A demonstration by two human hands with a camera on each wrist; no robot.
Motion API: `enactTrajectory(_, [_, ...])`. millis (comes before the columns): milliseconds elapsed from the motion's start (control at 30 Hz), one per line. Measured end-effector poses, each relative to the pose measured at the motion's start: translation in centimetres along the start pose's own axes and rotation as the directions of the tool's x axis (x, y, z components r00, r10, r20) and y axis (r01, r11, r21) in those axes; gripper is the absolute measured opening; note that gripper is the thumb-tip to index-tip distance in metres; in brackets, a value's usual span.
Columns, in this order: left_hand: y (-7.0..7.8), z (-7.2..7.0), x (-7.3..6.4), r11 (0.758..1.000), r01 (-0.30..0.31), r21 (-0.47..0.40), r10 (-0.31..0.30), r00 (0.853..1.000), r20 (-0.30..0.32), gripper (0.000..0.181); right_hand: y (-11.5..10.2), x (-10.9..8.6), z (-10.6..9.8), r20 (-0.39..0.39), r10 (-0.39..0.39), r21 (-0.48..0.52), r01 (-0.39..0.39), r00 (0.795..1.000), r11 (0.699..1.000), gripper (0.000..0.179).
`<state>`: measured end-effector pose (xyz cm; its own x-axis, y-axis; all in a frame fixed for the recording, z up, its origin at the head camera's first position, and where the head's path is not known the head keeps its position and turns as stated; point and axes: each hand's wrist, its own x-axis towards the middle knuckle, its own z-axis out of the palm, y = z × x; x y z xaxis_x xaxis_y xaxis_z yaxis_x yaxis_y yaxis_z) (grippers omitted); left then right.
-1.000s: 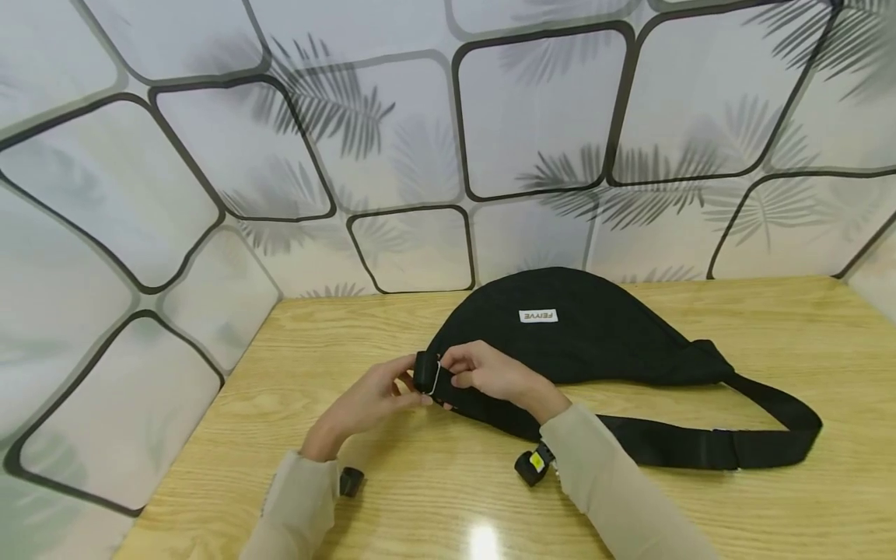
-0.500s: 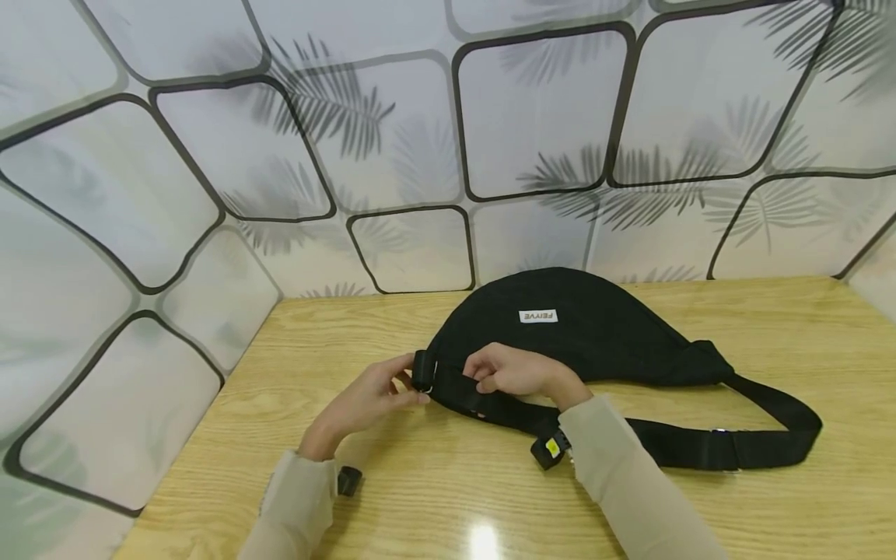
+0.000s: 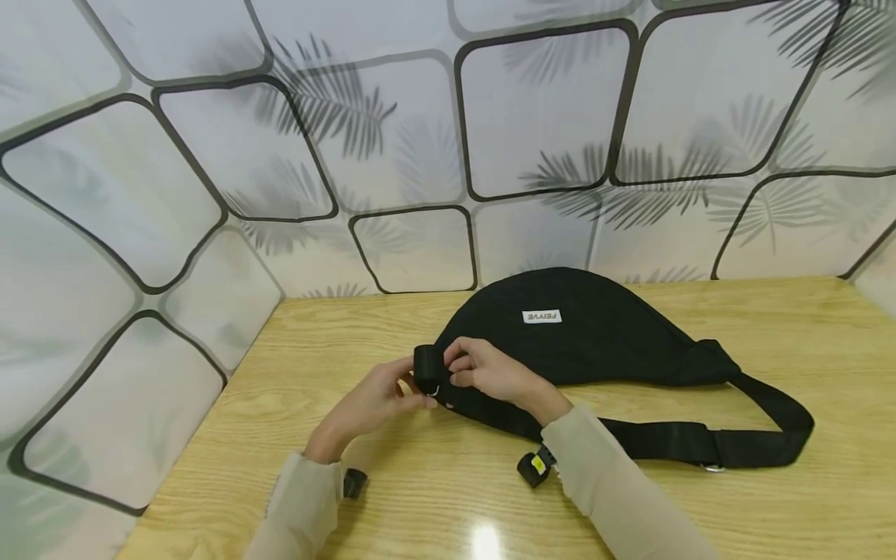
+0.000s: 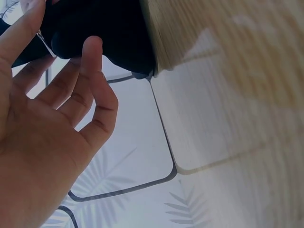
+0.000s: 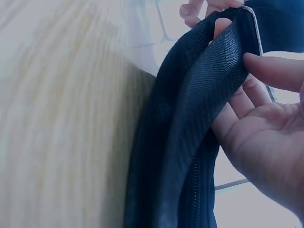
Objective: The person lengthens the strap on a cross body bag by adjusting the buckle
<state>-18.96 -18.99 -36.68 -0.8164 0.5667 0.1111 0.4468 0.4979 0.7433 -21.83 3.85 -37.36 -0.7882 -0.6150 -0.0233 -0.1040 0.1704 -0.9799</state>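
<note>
Black sling bag (image 3: pixel 595 342) lying on wood tabletop (image 3: pixel 413 505), white label (image 3: pixel 542 316) facing up. Left hand (image 3: pixel 374 397) at one end of bag, thumb and fingers pinching folded strap loop (image 3: pixel 427 369) by metal buckle (image 5: pixel 258 28). Right hand (image 3: pixel 500 373) just beside, fingers pinching webbing strap (image 5: pixel 209 76) near buckle.

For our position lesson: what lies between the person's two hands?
A black strap loop, at one end of the waist bag, in the head view.

Your sleeves (image 3: pixel 619 486) are plain beige; beside your right cuff (image 3: pixel 562 428) juts a black wrist camera (image 3: pixel 529 474) with a yellow patch (image 3: pixel 538 463). Your left wrist camera (image 3: pixel 355 483) is black.
</note>
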Motion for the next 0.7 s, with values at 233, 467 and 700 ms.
enactTrajectory(233, [-0.1,0.3,0.4,0.999,0.037,-0.037,-0.038,0.999,-0.017,0.018,-0.1,0.0,0.1,-0.013,0.003,0.042,-0.003,1.000,0.999,0.030])
enactTrajectory(467, [-0.4,0.3,0.5,0.999,0.046,-0.021,-0.046,0.999,-0.016,0.013,-0.2,-0.1,0.5,0.087,-0.113,-0.003,0.114,0.990,0.993,0.048])
enactTrajectory(700, [-0.4,0.0,0.3,0.996,0.066,0.060,-0.065,0.998,-0.024,0.012,-0.7,-0.1,1.9,-0.005,-0.184,-0.296,0.175,0.983,0.939,0.055])
